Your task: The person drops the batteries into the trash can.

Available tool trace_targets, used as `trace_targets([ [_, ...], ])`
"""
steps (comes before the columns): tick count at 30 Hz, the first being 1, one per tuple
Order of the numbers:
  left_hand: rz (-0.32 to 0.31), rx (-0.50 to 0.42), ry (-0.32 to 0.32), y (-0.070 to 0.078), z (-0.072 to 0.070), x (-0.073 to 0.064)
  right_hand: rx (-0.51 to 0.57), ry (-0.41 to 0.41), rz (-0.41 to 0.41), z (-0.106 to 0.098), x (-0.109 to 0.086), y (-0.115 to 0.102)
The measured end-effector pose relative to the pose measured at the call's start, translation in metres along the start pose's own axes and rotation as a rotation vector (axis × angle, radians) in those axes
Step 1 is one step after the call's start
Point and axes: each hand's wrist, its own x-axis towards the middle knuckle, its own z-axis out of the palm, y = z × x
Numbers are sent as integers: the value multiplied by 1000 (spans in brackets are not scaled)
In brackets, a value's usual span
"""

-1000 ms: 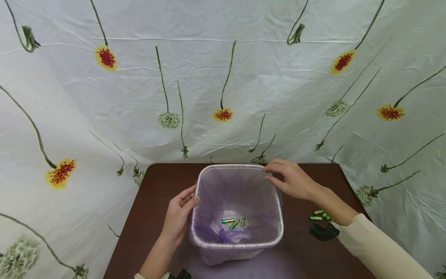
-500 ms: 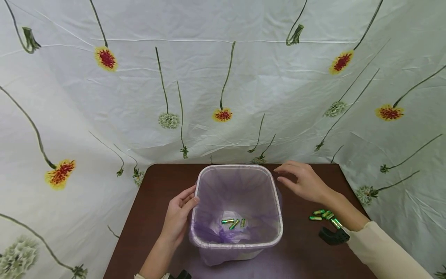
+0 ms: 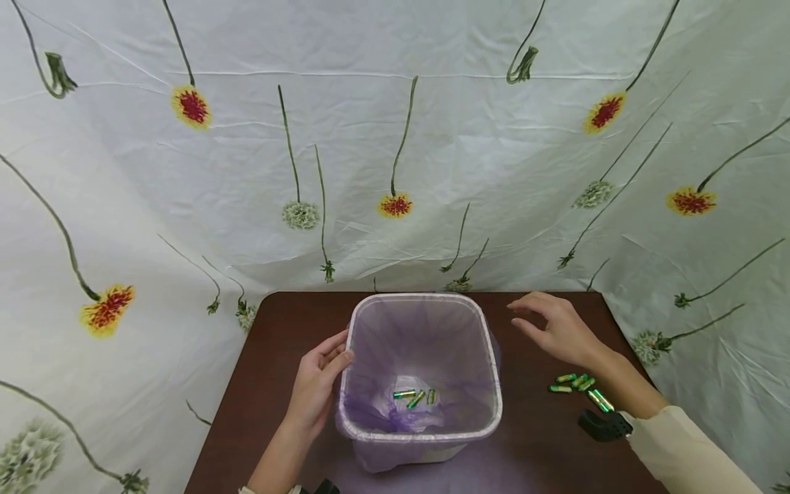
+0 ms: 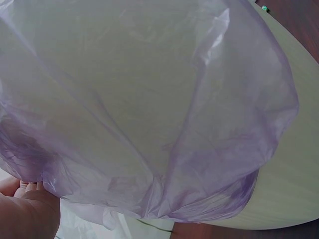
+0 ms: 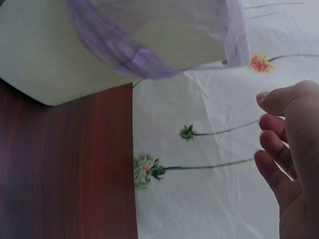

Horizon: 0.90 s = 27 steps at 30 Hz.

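Observation:
A pale trash bin, lined with a purple plastic bag folded over its rim, stands upright on the table. My left hand grips its left rim, thumb over the edge and fingers against the outer side. In the left wrist view, the bag partly hides that hand. Three green-and-gold batteries lie at the bottom of the bin. My right hand hovers right of the bin, fingers loosely bent and holding nothing. Seen from the right wrist, it is apart from the bag.
Several more green-and-gold batteries lie on the dark brown table, near my right forearm. Behind the table and at both sides hangs a white cloth printed with flowers. A black band is on my right wrist.
My right hand has let go of the bin's far right rim and moved right, away from it. More batteries beside that forearm now show. My left hand keeps its hold.

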Motion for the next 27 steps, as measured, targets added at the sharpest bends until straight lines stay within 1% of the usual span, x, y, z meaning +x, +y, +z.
trace_targets([
  [16, -3, 6, -7, 1, 1, -3, -47, -9, 146, 0, -35, 25],
  [23, -1, 7, -9, 2, 1, -3, -66, -15, 213, 3, -52, 40],
  [27, 1, 12, -9, 3, 2, -2, -68, -26, 265, 7, -61, 46],
])
